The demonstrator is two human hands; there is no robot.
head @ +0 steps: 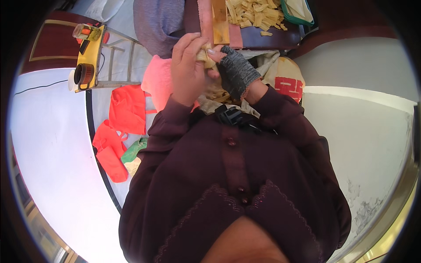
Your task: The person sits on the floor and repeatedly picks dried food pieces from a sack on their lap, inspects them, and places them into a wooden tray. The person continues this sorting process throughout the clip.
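A pale yellow folded strip is held between both hands. My bare left hand grips it from the left, its fingers bent over the upper part. My right hand, in a grey fingerless knit glove, has its thumb pressed on the strip's right side. Just beyond the hands a wooden bar lies over pink cloth. Similar pale yellow strips are heaped on a dark table. Below the hands, an open whitish sack contains more strips, partly hidden by my hands and sleeves.
A green tray with pale sheets stands at the upper right. To the left, a yellow-topped stool bears a glass jar and a dark mug-like container. Red bags lie on the floor. A light wall rises at right.
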